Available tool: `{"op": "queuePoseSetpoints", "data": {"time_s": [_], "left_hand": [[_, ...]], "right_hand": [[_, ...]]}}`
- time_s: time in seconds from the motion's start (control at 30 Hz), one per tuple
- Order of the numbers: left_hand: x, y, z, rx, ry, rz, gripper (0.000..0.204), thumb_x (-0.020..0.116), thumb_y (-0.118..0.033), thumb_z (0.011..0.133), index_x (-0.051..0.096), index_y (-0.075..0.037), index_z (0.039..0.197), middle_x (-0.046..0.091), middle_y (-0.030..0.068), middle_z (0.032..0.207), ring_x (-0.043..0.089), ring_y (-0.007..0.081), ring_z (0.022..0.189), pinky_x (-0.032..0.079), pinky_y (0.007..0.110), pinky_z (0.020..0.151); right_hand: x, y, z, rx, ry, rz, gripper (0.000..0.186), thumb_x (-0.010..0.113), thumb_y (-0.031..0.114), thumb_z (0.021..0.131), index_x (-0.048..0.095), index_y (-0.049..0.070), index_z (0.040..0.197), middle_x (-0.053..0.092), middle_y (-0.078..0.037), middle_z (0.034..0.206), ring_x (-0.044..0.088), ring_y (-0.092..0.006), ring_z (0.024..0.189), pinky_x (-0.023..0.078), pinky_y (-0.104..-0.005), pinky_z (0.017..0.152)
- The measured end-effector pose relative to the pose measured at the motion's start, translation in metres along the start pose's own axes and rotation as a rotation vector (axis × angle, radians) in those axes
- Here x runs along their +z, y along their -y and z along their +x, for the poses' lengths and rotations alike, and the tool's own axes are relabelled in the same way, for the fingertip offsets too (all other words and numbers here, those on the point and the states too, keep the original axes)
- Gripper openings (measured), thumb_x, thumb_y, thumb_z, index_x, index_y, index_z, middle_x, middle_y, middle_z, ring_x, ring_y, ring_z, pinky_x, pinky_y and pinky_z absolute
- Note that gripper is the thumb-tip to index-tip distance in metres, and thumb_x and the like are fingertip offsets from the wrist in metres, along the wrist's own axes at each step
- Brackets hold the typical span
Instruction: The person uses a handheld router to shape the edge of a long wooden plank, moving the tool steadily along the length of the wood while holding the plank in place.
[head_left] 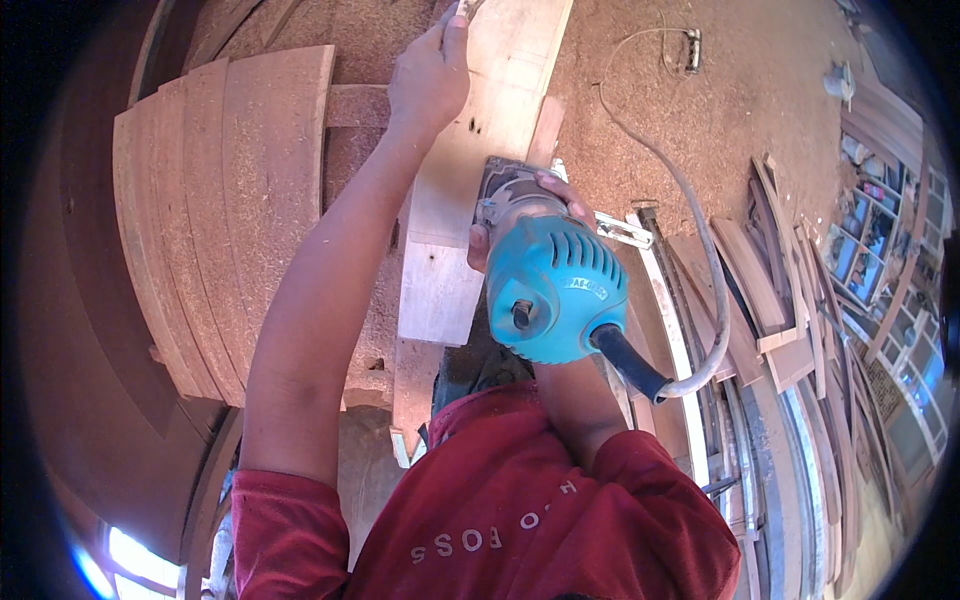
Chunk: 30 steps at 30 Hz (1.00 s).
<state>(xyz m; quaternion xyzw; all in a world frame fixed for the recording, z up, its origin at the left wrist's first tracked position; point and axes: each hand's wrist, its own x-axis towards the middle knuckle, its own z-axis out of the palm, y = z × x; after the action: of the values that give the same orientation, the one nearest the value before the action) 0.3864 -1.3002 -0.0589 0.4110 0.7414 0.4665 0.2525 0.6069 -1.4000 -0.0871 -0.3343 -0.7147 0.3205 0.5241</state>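
My right hand (pixel 568 196) is wrapped round the body of a teal trim router (pixel 555 285), its fingers showing on both sides. The router's metal base (pixel 497 180) rests at the right edge of a long pale wooden board (pixel 500 90). Farther up, my left hand (pixel 432 80) is closed at the board's left edge, by the top of the view. A small pale piece shows at its fingertips, too cut off to name. Near me, a whitish wood block or board end (pixel 437 292) lies below the board.
Several brown planks (pixel 225 200) lie side by side on the left. The router's grey cord (pixel 690 190) loops over the sawdust-covered floor (pixel 770 90) on the right. Stacked timber offcuts (pixel 760 280) and window-like frames (pixel 870 220) stand at the far right.
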Motion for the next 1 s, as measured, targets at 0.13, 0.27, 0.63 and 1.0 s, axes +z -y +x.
{"op": "queuePoseSetpoints", "data": {"time_s": [0.13, 0.27, 0.63, 1.0], "left_hand": [[0.001, -0.007, 0.0, -0.067, 0.024, 0.003, 0.053, 0.035, -0.04, 0.114, 0.062, -0.008, 0.145, 0.065, 0.0258, 0.138, 0.059, 0.0409, 0.134, 0.047, 0.045, 0.111], [-0.001, -0.012, 0.0, -0.086, 0.03, -0.03, 0.053, 0.035, -0.041, 0.114, 0.062, -0.008, 0.145, 0.065, 0.0249, 0.139, 0.059, 0.0387, 0.135, 0.046, 0.043, 0.112], [0.0, -0.002, 0.001, -0.044, 0.019, -0.074, 0.052, 0.035, -0.037, 0.114, 0.061, -0.005, 0.145, 0.063, 0.0247, 0.143, 0.058, 0.0367, 0.138, 0.044, 0.041, 0.115], [0.0, -0.004, 0.002, -0.033, 0.011, -0.078, 0.051, 0.037, -0.037, 0.113, 0.061, -0.006, 0.146, 0.062, 0.0245, 0.144, 0.056, 0.0357, 0.14, 0.043, 0.04, 0.116]], "right_hand": [[-0.012, -0.029, -0.006, 0.253, 0.124, 0.108, 0.04, 0.056, 0.023, 0.106, 0.053, 0.003, 0.141, 0.06, -0.025, 0.134, 0.065, -0.0365, 0.119, 0.055, -0.0493, 0.101], [-0.004, -0.058, -0.013, 0.582, 0.016, 0.423, 0.041, 0.055, 0.03, 0.105, 0.058, 0.001, 0.134, 0.063, -0.023, 0.129, 0.067, -0.0337, 0.115, 0.056, -0.0448, 0.1], [0.029, -0.033, 0.034, 0.199, -0.06, 0.079, 0.039, 0.065, 0.026, 0.098, 0.06, 0.002, 0.129, 0.065, -0.019, 0.123, 0.067, -0.0307, 0.109, 0.056, -0.0429, 0.096], [0.039, -0.047, 0.071, 0.063, 0.006, -0.001, 0.04, 0.074, 0.022, 0.092, 0.062, 0.002, 0.124, 0.067, -0.015, 0.118, 0.067, -0.0277, 0.103, 0.056, -0.041, 0.092]]}}
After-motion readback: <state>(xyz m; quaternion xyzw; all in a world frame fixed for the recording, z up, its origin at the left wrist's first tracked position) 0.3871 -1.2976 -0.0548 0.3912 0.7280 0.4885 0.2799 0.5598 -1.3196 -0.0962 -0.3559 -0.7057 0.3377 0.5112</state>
